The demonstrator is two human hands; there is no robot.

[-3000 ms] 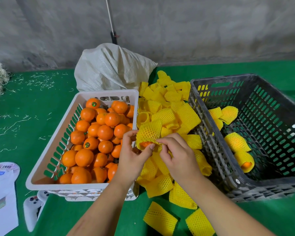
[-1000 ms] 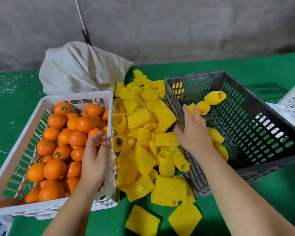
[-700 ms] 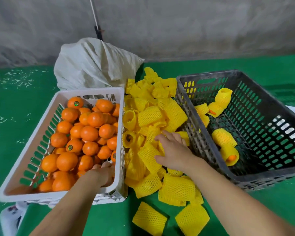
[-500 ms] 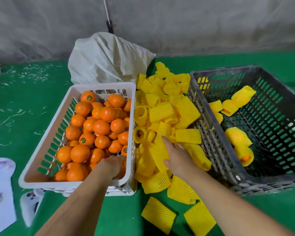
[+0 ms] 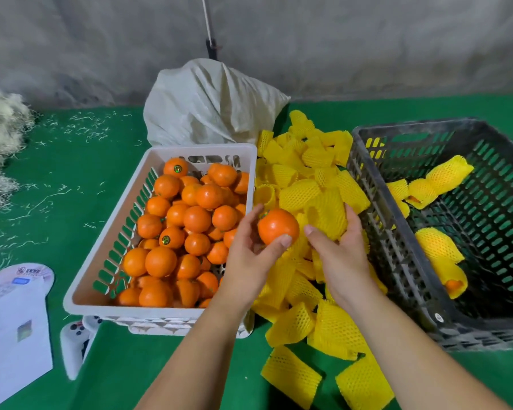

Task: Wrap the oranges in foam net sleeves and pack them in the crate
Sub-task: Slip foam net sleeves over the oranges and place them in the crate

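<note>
A green mat [image 5: 95, 377] covers the work surface; behind it a rough grey wall [image 5: 367, 45] is seen, w/ a thin pole [image 5: 207, 22] leaning against it. Pale straw-like fibre [image 5: 0, 128] is piled at the far left edge, bits scattered over the mat nearby. A white sack [image 5: 211, 105] is slumped behind a white basket [image 5: 80, 291], which is filled w/ loose oranges [image 5: 187, 226]. Papers [image 5: 12, 318] and a white game controller [image 5: 71, 344] lie at the near left, the controller partly tucked under the basket.

Betw. basket and a dark crate [image 5: 397, 261] a heap of yellow foam sleeves [image 5: 302, 179] is spread; it reaches the crate's wall. Several sleeved oranges [image 5: 439, 247] lie inside the crate.

One orange [image 5: 278, 226] is held over the heap by the left hand [image 5: 249, 255], fingers and thumb curled round it. A sleeve [image 5: 328, 214] is gripped by the right hand [image 5: 341, 255], just beside the orange. Part of the heap is hidden by both forearms.
</note>
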